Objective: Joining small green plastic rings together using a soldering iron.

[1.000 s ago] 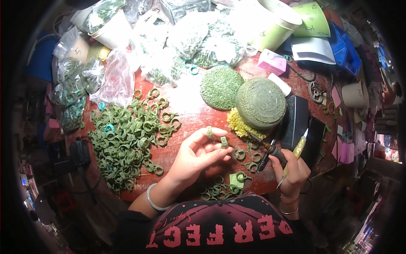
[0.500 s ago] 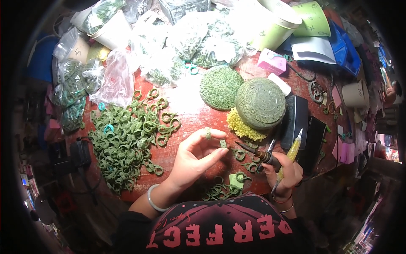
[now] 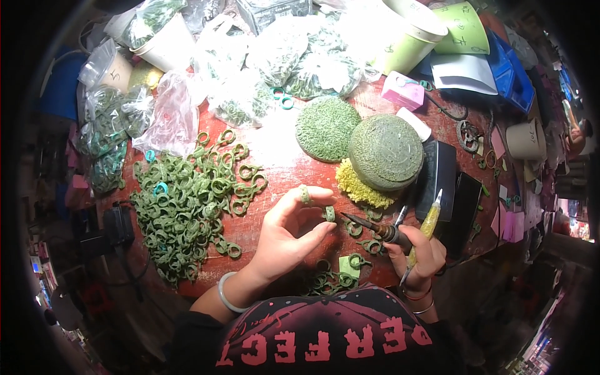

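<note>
My left hand (image 3: 284, 240) is curled above the red table, with a green ring (image 3: 304, 194) round its index finger. Another small green ring (image 3: 330, 214) sits at the tips of the fingers, just above the thumb. In my right hand (image 3: 423, 255) is a soldering iron (image 3: 370, 226), its dark thin tip pointing left and close to that ring. The same hand also keeps a yellow-handled pointed tool (image 3: 431, 219) upright between the fingers. Several more green rings (image 3: 325, 282) lie on the table between and below the hands.
A big pile of green rings (image 3: 178, 212) covers the left side. Ahead are a round green textured pad (image 3: 326, 128), an upturned green bowl-shaped block (image 3: 385, 153), and a yellow sponge-like piece (image 3: 359, 189). Black boxes (image 3: 435, 178) stand at right; filled plastic bags (image 3: 275, 59) crowd the back.
The soldering iron's tip has moved left, nearer the ring at my left fingertips. My left thumb has drawn slightly down from that ring, which has turned a little.
</note>
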The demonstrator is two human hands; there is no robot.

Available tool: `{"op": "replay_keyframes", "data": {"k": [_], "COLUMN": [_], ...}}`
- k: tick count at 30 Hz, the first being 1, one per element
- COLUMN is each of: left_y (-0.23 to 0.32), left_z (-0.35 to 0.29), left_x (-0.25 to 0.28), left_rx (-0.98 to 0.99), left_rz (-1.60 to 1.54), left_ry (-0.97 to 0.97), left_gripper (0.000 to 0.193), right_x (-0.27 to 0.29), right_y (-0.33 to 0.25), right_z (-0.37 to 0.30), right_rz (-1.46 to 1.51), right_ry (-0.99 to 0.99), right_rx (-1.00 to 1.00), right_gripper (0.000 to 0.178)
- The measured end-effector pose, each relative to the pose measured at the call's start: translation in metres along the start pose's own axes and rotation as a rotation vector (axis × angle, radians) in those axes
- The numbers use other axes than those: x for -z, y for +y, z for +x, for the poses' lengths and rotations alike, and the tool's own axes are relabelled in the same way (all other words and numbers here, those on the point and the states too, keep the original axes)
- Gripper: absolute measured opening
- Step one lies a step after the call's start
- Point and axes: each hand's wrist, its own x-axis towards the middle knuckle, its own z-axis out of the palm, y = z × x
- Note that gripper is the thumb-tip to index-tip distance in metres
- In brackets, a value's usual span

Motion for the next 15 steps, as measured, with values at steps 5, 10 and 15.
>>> {"op": "replay_keyframes", "data": {"k": [5, 10, 15], "left_y": [0.001, 0.002, 0.0], "left_z": [0.0, 0.0, -0.001], "left_x": [-0.001, -0.002, 0.002], "left_rx": [0.008, 0.027, 0.029], "left_rz": [-0.036, -0.081, -0.09], "left_ry": [0.005, -0.005, -0.036], "left_gripper": [0.045, 0.047, 0.052], "right_x": [0.001, 0.003, 0.013], "right_y": [0.0, 0.0, 0.004], "right_z": [0.001, 0.002, 0.009], "right_rz": [0.0, -0.08, -0.166], "right_ry": [-0.012, -0.005, -0.029], "right_rx": [0.005, -0.017, -0.042], "right_gripper": [0.042, 0.04, 0.037]}}
